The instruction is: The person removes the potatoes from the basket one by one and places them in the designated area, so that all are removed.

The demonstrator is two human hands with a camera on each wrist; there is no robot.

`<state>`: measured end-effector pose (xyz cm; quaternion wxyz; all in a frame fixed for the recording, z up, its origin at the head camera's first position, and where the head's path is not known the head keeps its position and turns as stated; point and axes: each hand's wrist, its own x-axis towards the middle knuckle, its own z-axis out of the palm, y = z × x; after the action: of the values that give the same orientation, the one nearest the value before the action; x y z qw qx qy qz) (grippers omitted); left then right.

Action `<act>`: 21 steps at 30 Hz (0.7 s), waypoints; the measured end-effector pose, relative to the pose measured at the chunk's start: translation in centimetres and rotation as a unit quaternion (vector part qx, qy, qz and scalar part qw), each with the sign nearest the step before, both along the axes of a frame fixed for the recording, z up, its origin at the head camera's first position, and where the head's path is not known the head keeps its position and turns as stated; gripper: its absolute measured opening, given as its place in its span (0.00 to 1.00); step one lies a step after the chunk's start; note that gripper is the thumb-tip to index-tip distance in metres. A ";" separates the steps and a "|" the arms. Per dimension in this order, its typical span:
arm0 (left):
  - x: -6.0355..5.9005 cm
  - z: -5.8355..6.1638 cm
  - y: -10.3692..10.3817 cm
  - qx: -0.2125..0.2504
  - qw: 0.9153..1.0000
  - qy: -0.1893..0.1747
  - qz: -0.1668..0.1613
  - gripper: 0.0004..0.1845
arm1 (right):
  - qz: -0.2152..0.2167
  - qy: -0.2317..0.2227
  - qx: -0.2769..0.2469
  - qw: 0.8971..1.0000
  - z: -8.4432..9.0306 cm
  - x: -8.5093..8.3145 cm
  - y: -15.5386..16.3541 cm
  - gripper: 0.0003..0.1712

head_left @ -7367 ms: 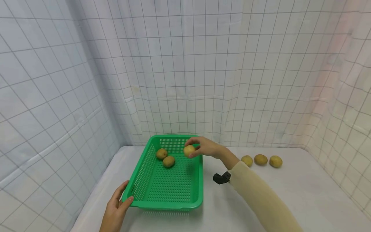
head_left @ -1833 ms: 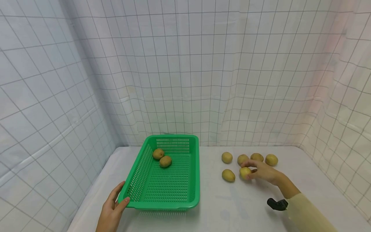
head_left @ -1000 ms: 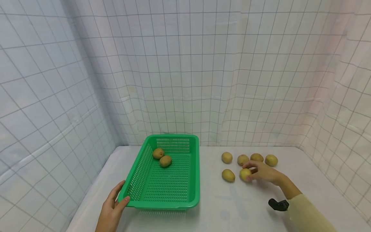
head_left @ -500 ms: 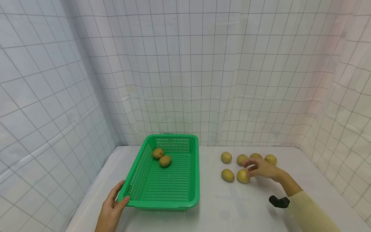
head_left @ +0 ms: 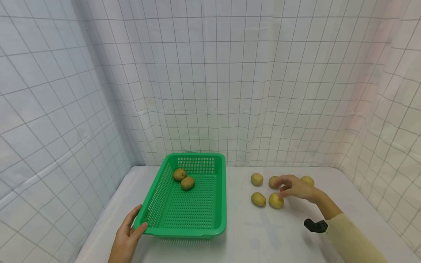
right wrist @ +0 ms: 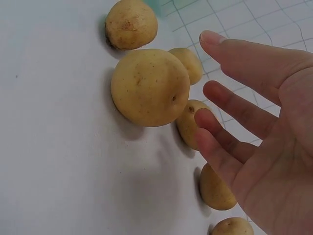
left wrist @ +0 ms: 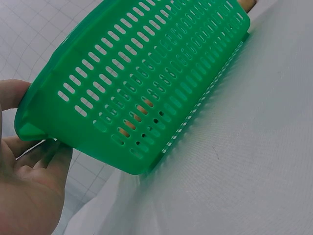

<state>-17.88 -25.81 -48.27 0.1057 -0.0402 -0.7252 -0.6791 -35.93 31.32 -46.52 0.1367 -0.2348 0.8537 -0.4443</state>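
Observation:
At the near left corner of the green basket point(head_left: 184, 232), my left hand point(head_left: 126, 237) grips the rim, thumb on top and fingers around the outside. Two potatoes point(head_left: 187, 183) lie together toward the back left of the basket floor. On the right of the table, my right hand point(head_left: 296, 188) hovers with spread, relaxed fingers and holds nothing. Just below its fingertips sits a yellowish potato point(head_left: 276, 200), which shows a gap from the fingers in the right wrist view. Left of that one rests another potato point(head_left: 258, 199).
A back row of potatoes point(head_left: 257, 179) runs along the right half of the white table point(head_left: 263, 233), partly hidden behind my right hand. A black wrist device point(head_left: 315, 225) sits at my right sleeve. White gridded curtains point(head_left: 210, 91) enclose the back and sides.
Earlier my right hand held a potato over the basket, then one in the front row on the table. It has let go and risen slightly. My left hand keeps its grip.

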 end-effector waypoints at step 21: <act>0.1 0.0 -0.1 -0.026 1.000 -0.011 0.010 0.38 | 0.022 -0.002 0.009 1.000 1.3 -0.6 -1.1 0.25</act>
<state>-17.82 -25.91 -48.30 0.1038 -0.0279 -0.7439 -0.6596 -36.51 30.18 -45.22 0.1504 -0.2514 0.8518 -0.4343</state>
